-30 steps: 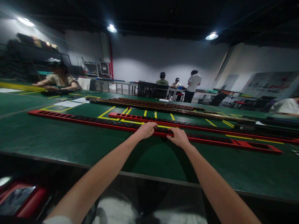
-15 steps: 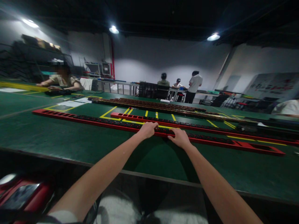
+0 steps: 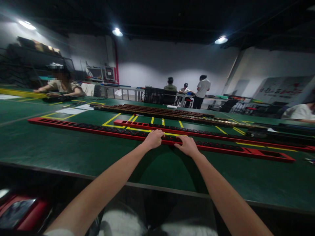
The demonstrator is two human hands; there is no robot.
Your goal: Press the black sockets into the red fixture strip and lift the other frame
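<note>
A long red strip (image 3: 169, 142) is laid on the green table (image 3: 73, 147), roughly parallel to the near edge and set in from it. Much of its length is filled with dark pieces (open slots are shown towards its left end). Its middle is touched by both hands. The left hand (image 3: 154, 139) is bent over the strip, its fingers curled down; whether anything is pinched beneath them cannot be told. The right hand (image 3: 187, 145) is partly open, with thumb and fingers parted, and its fingertips are rested on the strip just beside the left hand.

A second red strip (image 3: 209, 133) is placed just behind the first, nearer the table's far edge and shifted to the right. Beyond it, dark brown bars (image 3: 152, 110) are grouped towards that far edge. Yellow tape lines (image 3: 112, 119) are marked on the tabletop, and white sheets (image 3: 71, 110) are laid near the bars' left ends. At the table's far left, a yellow bar (image 3: 22, 93) is seen beside a seated co-worker (image 3: 65, 87).
</note>
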